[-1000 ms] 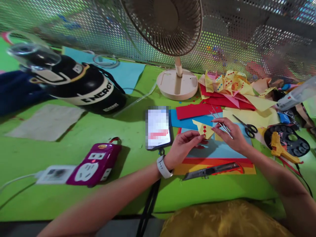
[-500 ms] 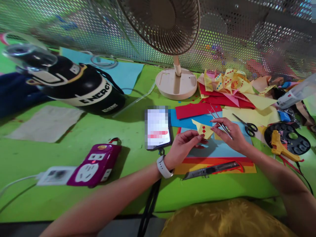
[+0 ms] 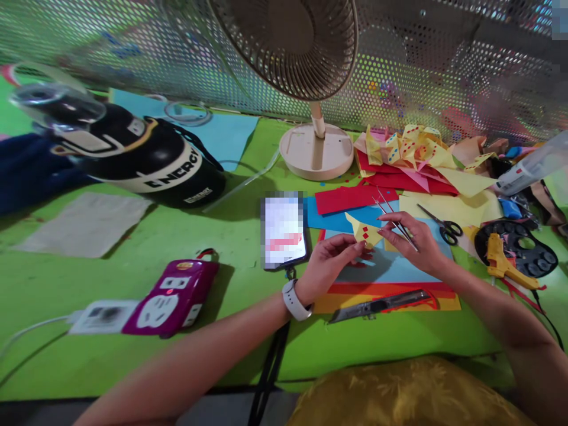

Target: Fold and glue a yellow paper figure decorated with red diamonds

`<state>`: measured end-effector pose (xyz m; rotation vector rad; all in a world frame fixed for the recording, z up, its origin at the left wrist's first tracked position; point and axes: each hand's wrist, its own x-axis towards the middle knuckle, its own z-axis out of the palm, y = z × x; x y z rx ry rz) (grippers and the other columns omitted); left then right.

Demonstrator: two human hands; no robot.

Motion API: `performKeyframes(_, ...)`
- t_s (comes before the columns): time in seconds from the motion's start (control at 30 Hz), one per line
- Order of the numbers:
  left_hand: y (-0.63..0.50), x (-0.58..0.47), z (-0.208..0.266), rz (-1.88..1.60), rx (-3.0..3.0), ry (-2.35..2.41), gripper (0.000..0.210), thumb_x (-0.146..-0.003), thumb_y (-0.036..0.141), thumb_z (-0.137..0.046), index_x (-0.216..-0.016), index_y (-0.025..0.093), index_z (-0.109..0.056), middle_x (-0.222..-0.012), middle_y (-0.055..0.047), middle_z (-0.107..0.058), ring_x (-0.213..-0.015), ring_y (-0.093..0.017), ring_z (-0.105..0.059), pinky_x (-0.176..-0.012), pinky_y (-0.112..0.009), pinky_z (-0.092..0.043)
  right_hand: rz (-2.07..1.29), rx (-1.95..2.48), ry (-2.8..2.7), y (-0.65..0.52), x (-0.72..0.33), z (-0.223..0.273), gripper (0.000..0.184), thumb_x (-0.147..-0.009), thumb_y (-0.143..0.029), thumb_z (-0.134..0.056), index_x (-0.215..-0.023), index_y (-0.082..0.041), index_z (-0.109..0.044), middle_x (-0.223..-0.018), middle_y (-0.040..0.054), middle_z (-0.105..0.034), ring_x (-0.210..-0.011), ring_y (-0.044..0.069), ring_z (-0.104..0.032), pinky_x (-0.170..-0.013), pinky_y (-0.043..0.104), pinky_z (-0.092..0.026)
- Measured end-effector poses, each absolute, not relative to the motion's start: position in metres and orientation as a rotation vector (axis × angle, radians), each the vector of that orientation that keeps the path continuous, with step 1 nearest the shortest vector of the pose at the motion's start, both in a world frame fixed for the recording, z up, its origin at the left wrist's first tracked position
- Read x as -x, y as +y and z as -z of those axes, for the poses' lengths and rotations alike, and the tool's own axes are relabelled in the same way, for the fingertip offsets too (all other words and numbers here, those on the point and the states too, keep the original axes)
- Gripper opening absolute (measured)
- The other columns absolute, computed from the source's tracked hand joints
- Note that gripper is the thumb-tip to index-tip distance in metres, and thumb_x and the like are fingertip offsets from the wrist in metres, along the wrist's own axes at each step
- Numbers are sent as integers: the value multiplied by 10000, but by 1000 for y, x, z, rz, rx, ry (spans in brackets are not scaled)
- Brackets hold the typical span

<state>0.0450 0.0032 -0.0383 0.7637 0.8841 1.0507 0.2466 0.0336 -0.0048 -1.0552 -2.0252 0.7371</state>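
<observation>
My left hand (image 3: 333,260), a white watch on its wrist, pinches a small folded yellow paper piece (image 3: 360,231) by its lower edge. Two red diamond shapes show on the paper's face, and a pointed corner sticks up at its left. In my right hand (image 3: 415,239) lies a pair of metal tweezers (image 3: 400,226), tips pointing up and away from the paper. The right fingertips are at the paper's right edge; whether they grip it I cannot tell. Beneath both hands are a light blue sheet (image 3: 399,269) and orange and yellow sheets (image 3: 450,302).
A utility knife (image 3: 381,305) lies in front of the hands. Right of them are scissors (image 3: 450,231), a black palette (image 3: 544,251) and a yellow glue gun (image 3: 501,263). Folded dotted papers (image 3: 410,142) pile behind. Leftward are a phone (image 3: 284,231), power strip (image 3: 171,296), bottle (image 3: 168,157) and fan (image 3: 317,151).
The yellow paper has tilted very slightly in my left hand. Both hands keep nearly the same place, and the tweezers stay in the right one.
</observation>
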Motion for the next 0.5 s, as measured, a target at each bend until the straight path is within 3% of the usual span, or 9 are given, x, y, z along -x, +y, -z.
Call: performKeyframes(0.5, 9, -43, 41, -1119, -773, 954, 350, -674, 429, -844, -802, 160, -660, -713, -25, -745, -661, -151, -713, -638, -248, -587, -940, 1120, -1886, 46, -256, 7, 244, -892, -345, -637, -1104, -226, -642, -934, 32, -671, -864, 154, -642, -780, 300, -525)
